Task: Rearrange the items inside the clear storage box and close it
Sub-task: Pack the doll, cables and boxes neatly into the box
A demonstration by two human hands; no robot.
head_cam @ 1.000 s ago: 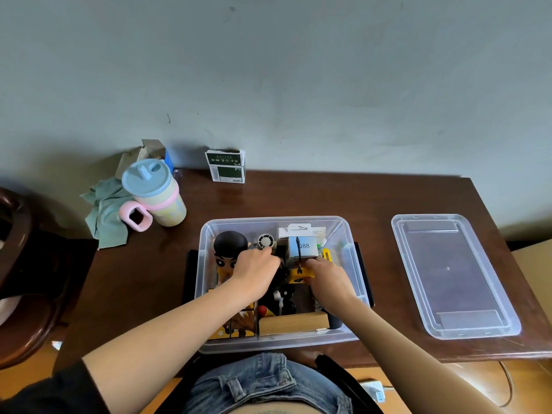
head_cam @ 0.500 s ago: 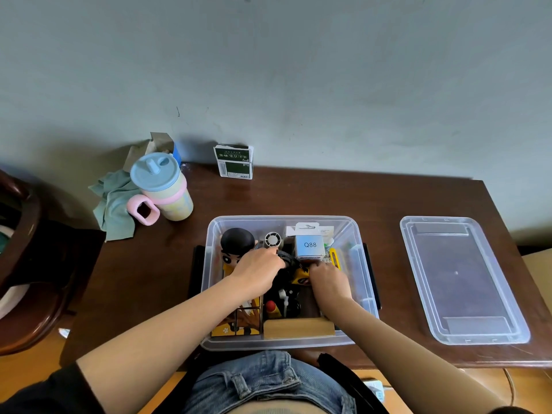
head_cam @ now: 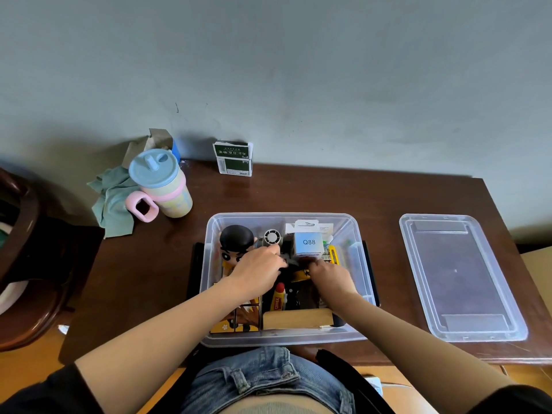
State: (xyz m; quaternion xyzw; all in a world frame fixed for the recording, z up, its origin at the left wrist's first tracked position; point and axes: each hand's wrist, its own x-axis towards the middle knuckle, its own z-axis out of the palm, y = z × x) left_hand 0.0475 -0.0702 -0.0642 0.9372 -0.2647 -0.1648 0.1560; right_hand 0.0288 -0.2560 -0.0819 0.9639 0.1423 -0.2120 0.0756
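Sorting is unfinished: both hands, left hand [head_cam: 259,271] and right hand [head_cam: 330,277], reach into the storage box [head_cam: 360,265] mid-surface, grips hidden among items; the lid [head_cam: 461,276] lies well right, unfitted
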